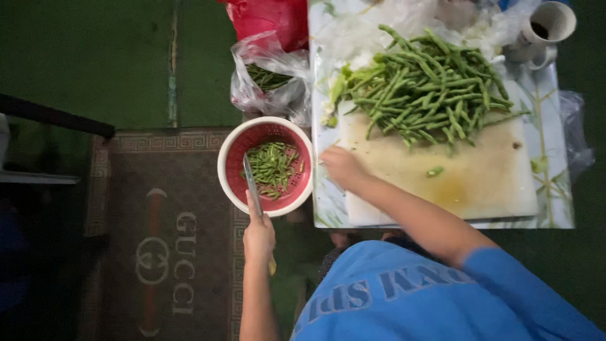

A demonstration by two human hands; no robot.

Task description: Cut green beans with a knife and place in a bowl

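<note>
Overhead view of a person at a small table point(555, 218) with a patterned top. The left hand point(259, 237) is closed around the handle of a knife point(252, 184), whose blade reaches over the near rim of a red colander point(230, 161) with a white rim; the colander sits just off the table's left edge, beside it. Inside lie cut green bean pieces point(273, 165), touching the blade tip or nearly so. The right hand point(342, 167) rests at the left edge of a pale cutting board point(480, 183); its fingers are curled toward the colander, and whether they pinch anything cannot be told. A heap of whole green beans point(429, 91) covers the far part of the board, and one stray cut piece point(434, 171) lies near the board's middle. At the far left corner of the table a clear plastic bag point(271, 79) holds more beans, with a red bag point(268, 19) behind it; a white cup point(548, 25) stands at the far right corner. The cut pieces are judged light, firm and loose, likely to scatter, so best gathered in a cupped hand; the knife is stiff and sharp, properly taken by the handle only.
</note>
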